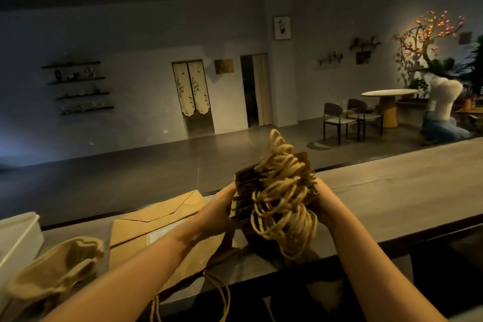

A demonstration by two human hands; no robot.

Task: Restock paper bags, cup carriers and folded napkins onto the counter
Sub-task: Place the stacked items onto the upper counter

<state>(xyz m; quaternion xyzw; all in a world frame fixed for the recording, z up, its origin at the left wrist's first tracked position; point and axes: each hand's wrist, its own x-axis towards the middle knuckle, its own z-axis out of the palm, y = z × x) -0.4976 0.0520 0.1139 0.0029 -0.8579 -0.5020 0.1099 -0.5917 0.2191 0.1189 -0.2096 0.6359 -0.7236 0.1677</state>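
A thick stack of brown paper bags point(247, 183) with a tangle of twine handles point(281, 198) stands on edge over the grey counter point(392, 191). My left hand point(222, 204) grips the stack's left side and my right hand point(322, 201) grips its right side. The bags' lower part is hidden behind the handles. Flat on the counter to the left lies a large paper bag point(156, 219), partly under my left forearm.
A crumpled beige pouch point(60, 266) lies at the counter's near left, beside a white container point(18, 235). Loose twine handles point(222, 293) hang over the counter's near edge. Beyond the counter is a dim room with a round table point(389, 97) and chairs point(337, 117).
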